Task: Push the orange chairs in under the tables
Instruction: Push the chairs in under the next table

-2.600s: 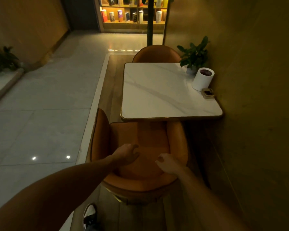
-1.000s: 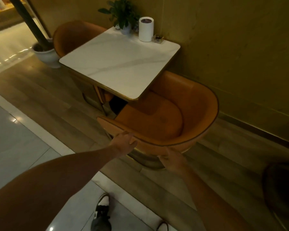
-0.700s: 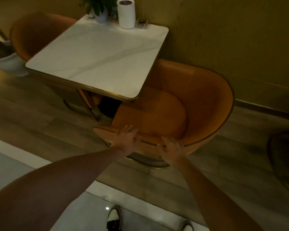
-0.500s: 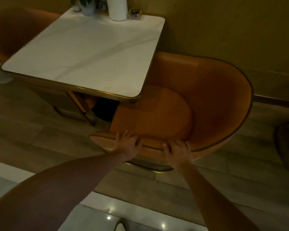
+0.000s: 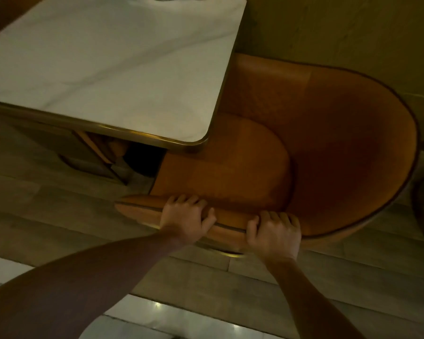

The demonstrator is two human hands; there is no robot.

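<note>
Since half a second ago both hands have curled over the armrest: the left hand (image 5: 186, 217) and right hand (image 5: 274, 232) each hold a closed grip on the orange chair (image 5: 328, 152). The chair sits at 3 o'clock of the marble surface (image 5: 103, 69), seat front tucked under its corner, open side facing 9 o'clock, long axis running 9 to 3.

dim warm light | soft blur | floor (image 5: 157, 311) glare spots | edges curved

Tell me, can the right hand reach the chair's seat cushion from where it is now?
Probably yes. The right hand grips the orange chair rim, and the seat cushion just beyond lies uncovered; only its far end sits under the table.
</note>
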